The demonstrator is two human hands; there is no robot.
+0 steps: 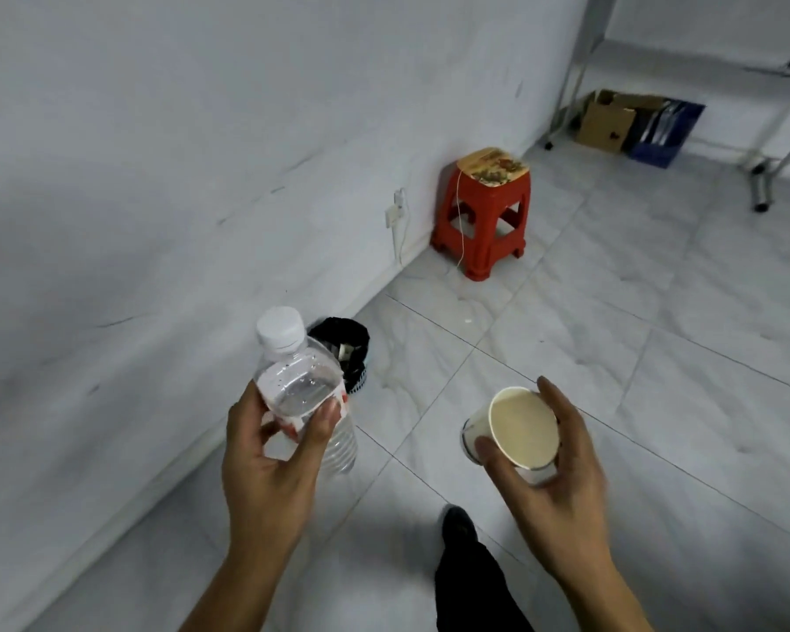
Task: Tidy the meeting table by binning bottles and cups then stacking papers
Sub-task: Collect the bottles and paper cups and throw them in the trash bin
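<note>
Clear plastic leads the view: a water bottle (302, 390), its white cap (280, 328) on and pointing up and away, is clamped in the left hand (270, 453), with the thumb on 1 side of the red-and-white label and the fingers wrapped round the other. Water shows inside; how much, I cannot tell. To its right, the right hand (553, 467) curls round a paper cup (523, 428) whose mouth tips toward the camera, the pale inside looking empty. The 2 items are held apart in front of the body, 1 per hand, which I read as a single carry for 2 pieces of rubbish. Beyond the bottle, on the floor by the wall, sits a small black-lined bin (343, 346), partly hidden by the bottle's shoulder, with scraps in it. From my feed I judge it the destination, not yet reached. A dark shoe (461, 524) shows below the hands. Farther off, a red stool (484, 212) stands by the wall, near a wall socket (395, 209). A cardboard box (605, 123) lies at top right. No meeting table or papers are in view.
</note>
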